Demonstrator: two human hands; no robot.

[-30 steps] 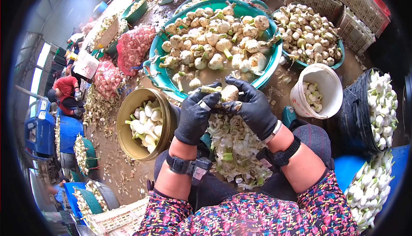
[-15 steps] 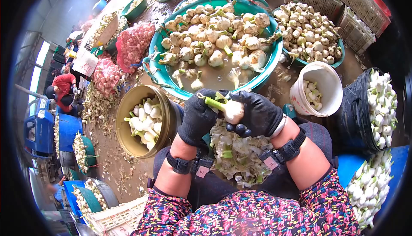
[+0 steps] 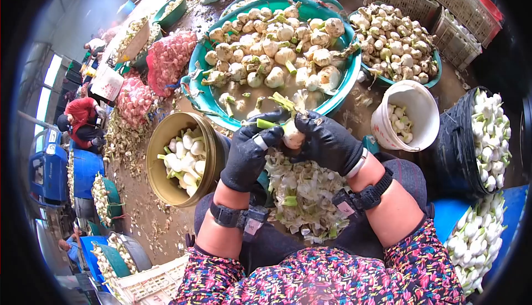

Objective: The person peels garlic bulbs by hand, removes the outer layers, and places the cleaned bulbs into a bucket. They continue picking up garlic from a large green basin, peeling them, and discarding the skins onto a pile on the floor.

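Note:
In front of my lap, both black-gloved hands are closed on a garlic bulb (image 3: pixel 292 137). My left hand (image 3: pixel 249 154) grips its left side, where a cut green stem (image 3: pixel 265 123) sticks out; a pale band shows on one finger. My right hand (image 3: pixel 332 143) pinches from the right, its fingertips on the bulb's upper side. Loose papery husk (image 3: pixel 292 102) rises above the bulb between the hands. Below lies a heap of peeled garlic skins (image 3: pixel 306 197). Just beyond stands a teal basin (image 3: pixel 195 86) of unpeeled bulbs in murky water.
At left is a gold bucket (image 3: pixel 153 166) of peeled white bulbs. A white bucket (image 3: pixel 424 119) with a few bulbs and a black bin (image 3: pixel 451 147) full of garlic stand at right. Red mesh sacks (image 3: pixel 172 61) lie farther left, near a person in red (image 3: pixel 83 117).
The bulb has tipped, and its husk now stands up above it. My left hand has shifted left and down; my right hand's fingers have moved onto the bulb's top.

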